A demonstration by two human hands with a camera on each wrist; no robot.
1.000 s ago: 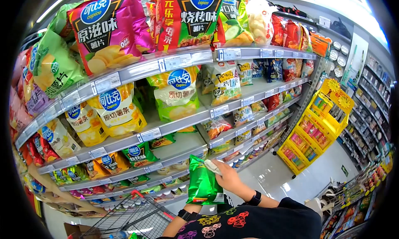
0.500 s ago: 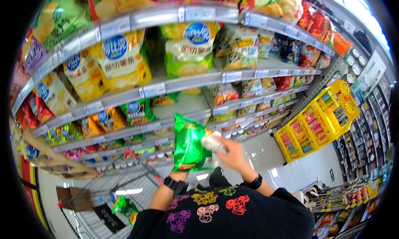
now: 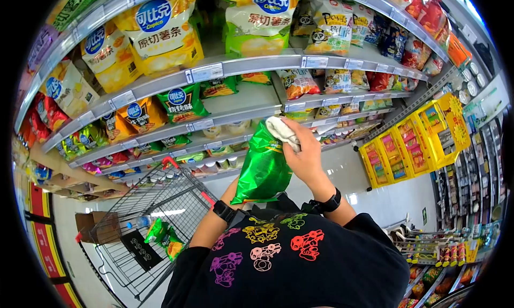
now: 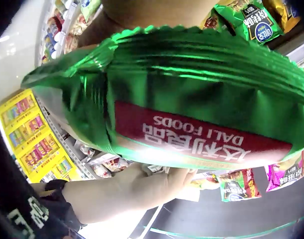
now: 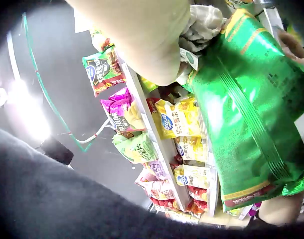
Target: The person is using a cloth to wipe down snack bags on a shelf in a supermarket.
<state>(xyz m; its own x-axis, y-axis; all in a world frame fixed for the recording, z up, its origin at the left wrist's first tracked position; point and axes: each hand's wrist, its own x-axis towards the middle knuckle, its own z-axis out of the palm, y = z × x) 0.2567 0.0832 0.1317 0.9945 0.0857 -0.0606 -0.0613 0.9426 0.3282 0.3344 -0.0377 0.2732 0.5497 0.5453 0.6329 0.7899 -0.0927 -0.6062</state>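
A shiny green chip bag (image 3: 262, 166) is held up in front of the chest, tilted, its crimped seal showing in the left wrist view. My left hand (image 5: 291, 46) supports it from behind, with fingertips round its far edge in the right wrist view; the bag hides most of that hand from the head camera. At the bag's upper end, my right hand (image 3: 304, 152) grips a crumpled white cloth (image 3: 284, 131) and presses it against the foil.
Shelves (image 3: 235, 67) of chip bags stretch across the front. A wire shopping cart (image 3: 170, 162) stands at lower left, holding small green bags (image 3: 160, 233) and a plastic bottle (image 3: 143, 221). A cardboard box (image 3: 99, 226) is beside it. At right stands a yellow display rack (image 3: 412, 142).
My right hand has moved the cloth from the bag's right side up to its top end. The bag has tipped to the right, and the head view has tilted downward, showing more of the cart.
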